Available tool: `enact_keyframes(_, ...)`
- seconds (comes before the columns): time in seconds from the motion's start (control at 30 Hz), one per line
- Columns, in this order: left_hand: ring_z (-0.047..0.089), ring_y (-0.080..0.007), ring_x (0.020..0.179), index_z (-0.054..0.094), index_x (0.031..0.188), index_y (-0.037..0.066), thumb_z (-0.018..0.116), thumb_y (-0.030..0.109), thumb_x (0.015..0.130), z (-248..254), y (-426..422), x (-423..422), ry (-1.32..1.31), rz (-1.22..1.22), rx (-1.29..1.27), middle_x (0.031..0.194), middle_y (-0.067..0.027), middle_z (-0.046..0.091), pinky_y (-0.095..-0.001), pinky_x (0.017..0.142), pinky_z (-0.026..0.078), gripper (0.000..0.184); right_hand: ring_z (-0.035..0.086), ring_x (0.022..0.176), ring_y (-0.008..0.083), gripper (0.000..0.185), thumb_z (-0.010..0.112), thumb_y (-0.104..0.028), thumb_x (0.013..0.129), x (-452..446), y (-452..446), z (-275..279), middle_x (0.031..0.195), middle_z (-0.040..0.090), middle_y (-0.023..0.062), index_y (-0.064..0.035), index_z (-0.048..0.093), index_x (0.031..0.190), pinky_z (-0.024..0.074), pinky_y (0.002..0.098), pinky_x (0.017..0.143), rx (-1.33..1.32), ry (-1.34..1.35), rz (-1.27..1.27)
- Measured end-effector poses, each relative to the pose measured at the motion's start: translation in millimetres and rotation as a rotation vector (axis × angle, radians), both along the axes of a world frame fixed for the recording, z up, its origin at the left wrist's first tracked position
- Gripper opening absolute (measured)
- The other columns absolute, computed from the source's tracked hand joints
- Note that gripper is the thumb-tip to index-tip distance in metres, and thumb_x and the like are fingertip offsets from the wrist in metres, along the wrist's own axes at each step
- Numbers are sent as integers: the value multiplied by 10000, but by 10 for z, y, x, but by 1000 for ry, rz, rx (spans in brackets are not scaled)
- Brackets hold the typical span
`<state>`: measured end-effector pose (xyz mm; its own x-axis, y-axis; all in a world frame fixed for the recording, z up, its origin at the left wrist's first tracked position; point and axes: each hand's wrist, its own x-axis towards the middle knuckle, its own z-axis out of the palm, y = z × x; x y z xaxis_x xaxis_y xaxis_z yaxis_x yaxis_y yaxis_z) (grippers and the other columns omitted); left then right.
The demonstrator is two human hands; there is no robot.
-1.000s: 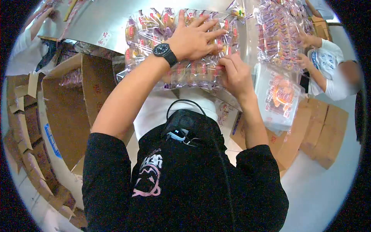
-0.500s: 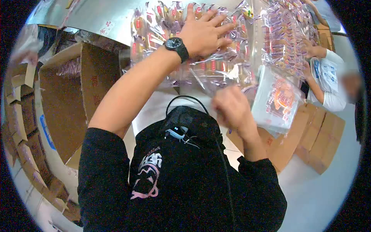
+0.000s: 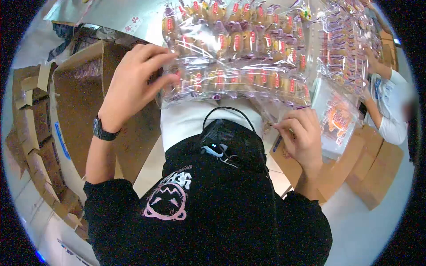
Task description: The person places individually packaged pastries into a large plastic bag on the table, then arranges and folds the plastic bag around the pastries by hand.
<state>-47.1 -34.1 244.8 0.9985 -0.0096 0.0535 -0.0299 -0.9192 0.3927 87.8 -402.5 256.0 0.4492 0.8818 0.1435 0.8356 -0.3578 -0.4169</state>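
A large clear plastic bag (image 3: 230, 64) lies on the table, with rows of individually wrapped snacks (image 3: 237, 42) inside. Their wrappers carry red labels and purple ends. My left hand (image 3: 140, 77), with a black watch on its wrist, is at the bag's left end. Its thumb and fingers are bent and apart, the tips at the film. By the bag's near right corner, my right hand (image 3: 306, 137) pinches a piece of the clear film between thumb and fingertips. A stack of flat printed plastic bags (image 3: 335, 117) lies just right of that hand.
An open cardboard box (image 3: 80, 111) stands to my left, with more cartons (image 3: 33, 111) beyond it. Further cartons (image 3: 370, 166) are at lower right. Another person (image 3: 386, 102) in white handles more packed snacks (image 3: 344, 48) on the right side of the metal table (image 3: 104, 20).
My left hand has lifted off the middle of the bag and moved left to its end. My right hand has moved right and slightly down, now pinching the film.
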Motion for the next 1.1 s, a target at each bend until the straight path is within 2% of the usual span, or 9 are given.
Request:
enact_keyframes(0.13, 592, -339, 1134, 640, 1253, 36, 757, 167, 871, -196, 18, -67, -4, 158, -61, 1193, -154, 639, -404, 989, 476, 421, 597, 818, 277, 219, 799, -125, 798, -25, 98, 47, 849, 643, 74, -68, 690, 980, 440, 391, 783, -137, 230, -199)
enact_keyframes(0.3, 650, -103, 797, 730, 988, -17, 736, 91, 898, -176, -46, -122, -62, 363, -494, 875, -78, 733, -259, 741, 511, 141, 646, 841, 257, 253, 842, -96, 750, -74, -98, 160, 876, 686, 74, -46, 726, 969, 477, 364, 794, -29, 18, -336)
enact_keyframes(0.43, 645, -97, 815, 718, 1031, -24, 741, 79, 891, -97, 64, -96, -4, 372, -515, 871, -65, 720, -265, 750, 512, 176, 676, 803, 243, 191, 856, -38, 716, -233, -90, 317, 862, 729, 73, -28, 751, 876, 512, 347, 794, 44, 134, -431)
enact_keyframes(0.63, 674, -167, 982, 643, 970, -32, 645, 31, 953, -256, 161, 3, -144, 162, -522, 1001, -119, 740, -303, 923, 507, 65, 691, 765, 151, 117, 845, -17, 756, -278, -141, 379, 826, 745, 72, -19, 758, 834, 557, 288, 737, 64, 421, -697)
enact_keyframes(0.73, 708, -184, 1005, 617, 964, -46, 586, -9, 968, -334, 173, 9, -78, 242, -662, 1071, -150, 746, -309, 858, 549, 48, 683, 769, 121, 119, 850, -17, 757, -180, -220, 375, 823, 742, 64, -23, 758, 833, 553, 264, 717, 111, 524, -680)
enact_keyframes(0.93, 705, -169, 969, 617, 975, -48, 602, -10, 966, -359, 198, 117, -143, 292, -725, 1038, -138, 751, -302, 849, 551, 42, 673, 907, 112, 290, 808, -61, 802, 41, -184, 248, 1042, 729, 48, -43, 721, 1077, 557, 272, 769, 103, 617, -411)
enact_keyframes(0.97, 675, -141, 830, 665, 998, -33, 666, 35, 943, -374, 221, 128, -150, 258, -652, 945, -112, 741, -290, 764, 540, 88, 670, 977, 143, 306, 778, -82, 826, 115, -91, 300, 1101, 720, 61, -43, 707, 1121, 550, 296, 826, 47, 506, -395)
enact_keyframes(1.03, 634, -138, 749, 706, 997, -18, 707, 61, 918, -277, 179, 171, -191, 223, -504, 886, -102, 716, -287, 703, 514, 112, 665, 1117, 206, 345, 718, -122, 873, 311, 173, 510, 1218, 703, 87, -44, 680, 1208, 534, 343, 939, -66, 288, -366)
enact_keyframes(1.1, 607, -142, 692, 736, 988, -7, 738, 76, 893, -221, 136, 152, -135, 210, -455, 835, -95, 688, -286, 655, 491, 126, 560, 1324, 300, 380, 623, -160, 928, 643, 508, 385, 1376, 632, 132, -59, 651, 1293, 414, 409, 1123, 97, 261, -15)
